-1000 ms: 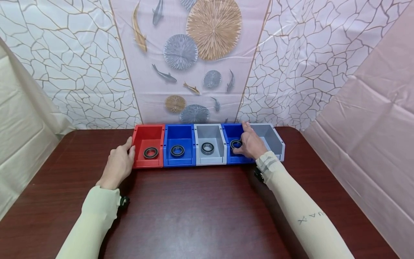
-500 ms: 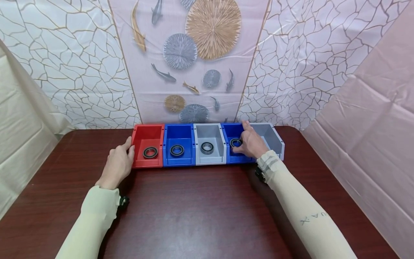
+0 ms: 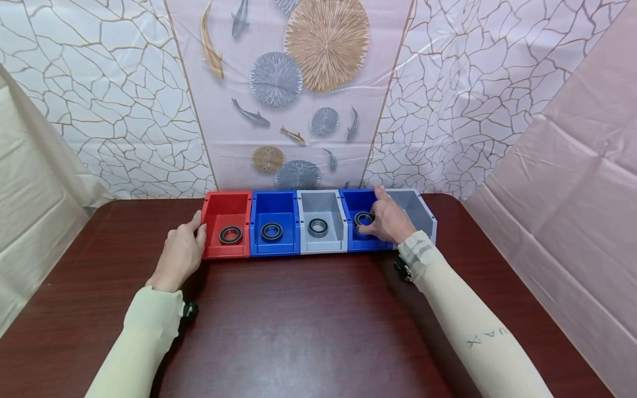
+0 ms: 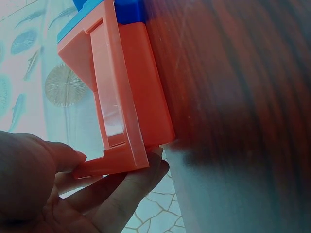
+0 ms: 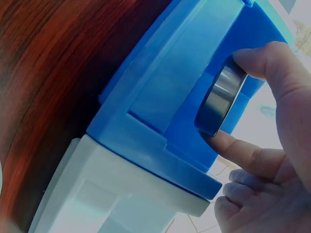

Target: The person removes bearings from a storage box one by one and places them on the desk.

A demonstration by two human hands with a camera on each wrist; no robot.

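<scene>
My left hand (image 3: 176, 257) grips the outer side wall of the red bin (image 3: 228, 204), thumb on one side and fingers on the other in the left wrist view. That bin holds a black-rimmed ball bearing (image 3: 231, 242). Over the right-hand blue bin (image 3: 355, 200), my right hand (image 3: 390, 218) pinches another bearing (image 5: 221, 99) by its outer edge between thumb and a finger. In the right wrist view this bearing stands tilted inside the bin, while the other fingers curl outside the wall.
Between these bins stand a blue bin (image 3: 273, 202) and a grey bin (image 3: 318, 200), each with one bearing lying flat. A second grey bin (image 3: 420, 218) ends the row at right, partly behind my hand. The row sits on a dark wooden table (image 3: 298, 320), before a patterned curtain (image 3: 298, 66).
My right hand and its bearing shift very slightly to the right within the blue bin. The left hand keeps its place on the red bin.
</scene>
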